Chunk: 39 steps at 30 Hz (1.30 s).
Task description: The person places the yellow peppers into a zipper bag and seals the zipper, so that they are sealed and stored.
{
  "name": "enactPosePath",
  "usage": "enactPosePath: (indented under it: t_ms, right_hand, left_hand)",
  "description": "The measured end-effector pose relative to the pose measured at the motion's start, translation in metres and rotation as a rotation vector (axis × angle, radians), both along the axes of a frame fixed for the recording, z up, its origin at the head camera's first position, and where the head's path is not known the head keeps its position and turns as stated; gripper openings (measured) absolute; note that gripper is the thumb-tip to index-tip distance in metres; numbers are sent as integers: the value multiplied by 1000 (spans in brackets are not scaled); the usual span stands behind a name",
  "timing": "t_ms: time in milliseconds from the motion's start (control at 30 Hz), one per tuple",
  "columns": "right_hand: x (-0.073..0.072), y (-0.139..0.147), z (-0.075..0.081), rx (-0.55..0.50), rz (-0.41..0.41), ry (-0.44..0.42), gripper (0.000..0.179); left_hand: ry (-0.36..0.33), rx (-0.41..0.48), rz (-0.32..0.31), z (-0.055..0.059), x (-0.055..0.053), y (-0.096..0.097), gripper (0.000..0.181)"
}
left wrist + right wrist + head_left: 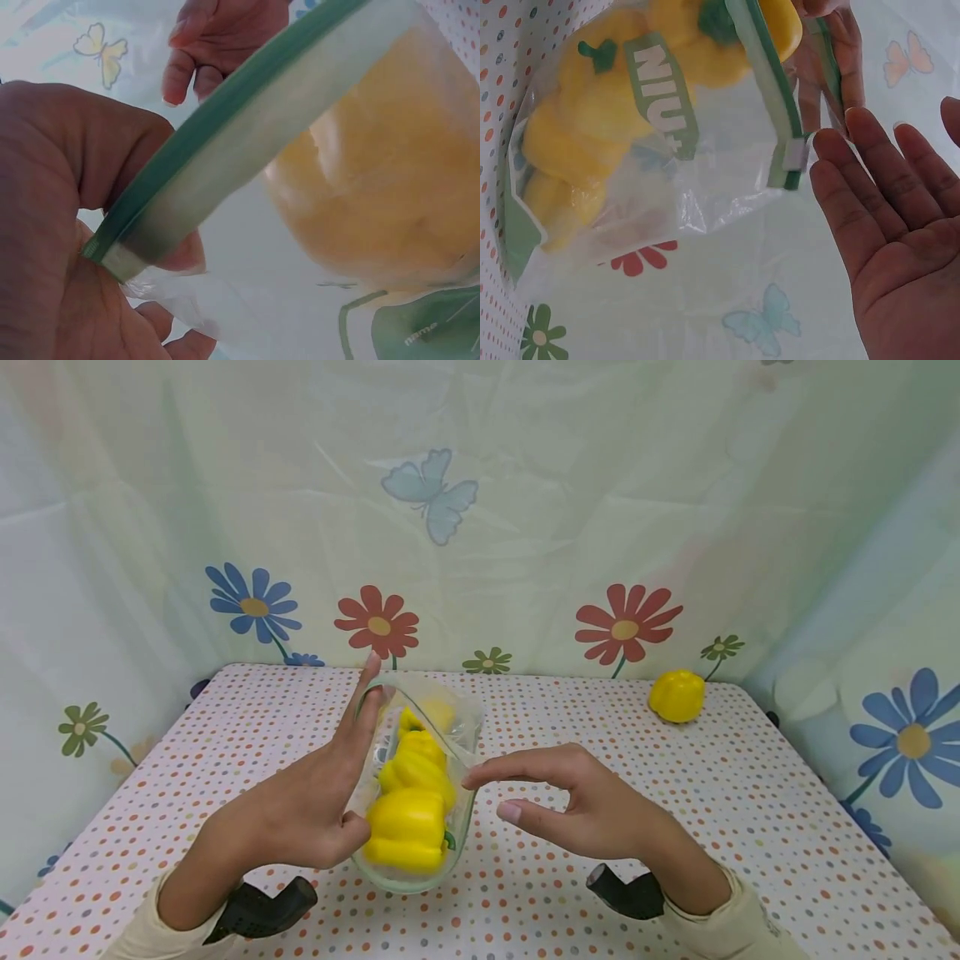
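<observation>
- Dotted cloth (540,910) covers the table before us, printed with orange, red and grey spots.
- Nearest us are two pale sleeves (731,918), with black wrist mounts (262,908) beside them.
- Left hand (300,806): we see it spread along the bag's left side, the thumb bent at the rim and the longer fingers stretched, holding the bag; how firmly, we cannot tell.
- Right hand (585,802): wide and relaxed, fingers nearly straight, thumb well apart, gripping nothing. Its fingertips are at the bag's right edge; whether they touch, we cannot tell.
- Between the hands is the clear bag (727,165), its mouth gaping toward us, edged by a green strip (225,109). From the right wrist we read "NIU" on its green label (660,97).
- Inside the bag, yellow peppers (408,827) lie in a row, one showing a green stem.
- Farther off, we find a lone pepper (677,697) at the table's far right.
- Behind everything hangs a pale backdrop (540,460) with red flowers (624,628) and a blue butterfly (435,493).
</observation>
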State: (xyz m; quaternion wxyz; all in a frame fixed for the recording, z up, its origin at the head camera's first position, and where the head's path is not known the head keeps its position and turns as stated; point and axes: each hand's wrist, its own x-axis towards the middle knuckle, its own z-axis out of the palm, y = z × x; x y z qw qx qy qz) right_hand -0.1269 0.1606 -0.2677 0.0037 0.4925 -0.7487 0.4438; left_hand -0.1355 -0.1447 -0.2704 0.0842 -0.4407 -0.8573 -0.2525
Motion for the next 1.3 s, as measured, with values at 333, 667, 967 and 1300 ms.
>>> enactPosePath:
  t_ms: [333, 667, 967, 1300]
  right_hand:
    - [-3, 0, -3, 30, -2, -16, 40]
    - [-28, 19, -11, -8, -143, -57, 36]
    - [-60, 52, -28, -63, -360, -124, 31]
    - [-93, 106, -40, 1, -694, -153, 39]
  left_hand:
    - [46, 59, -86, -1, -3, 0, 117]
    - [119, 61, -124, -1, -3, 2, 117]
    - [28, -34, -28, 0, 4, 8, 115]
    - [-55, -91, 10, 8, 1, 24, 115]
